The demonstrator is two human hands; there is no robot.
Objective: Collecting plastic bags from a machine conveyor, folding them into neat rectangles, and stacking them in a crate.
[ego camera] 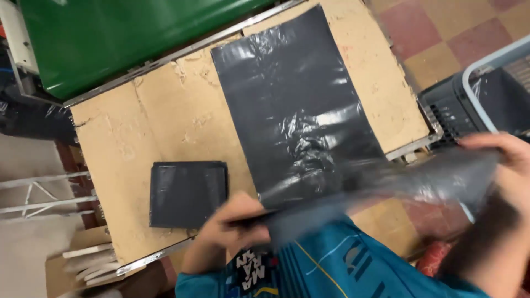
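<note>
1. Left hand point(234, 223) pinches one end of a blurred dark grey plastic bag point(397, 185), right hand point(510, 165) grips the other end, stretched betw. them just above the table edge
2. Cardboard-topped table point(165, 116) carries a flat black plastic sheet point(292, 105) & a folded black stack point(187, 193), near left hand

A large, flat, glossy black plastic bag point(295, 105) lies lengthwise across the middle of the cardboard-covered table point(165, 110), reaching from its far edge to its near edge. A small stack of folded black bags point(187, 193) sits near the table's near-left corner. A blurred dark bag point(386, 190) is stretched above the near edge.
</note>
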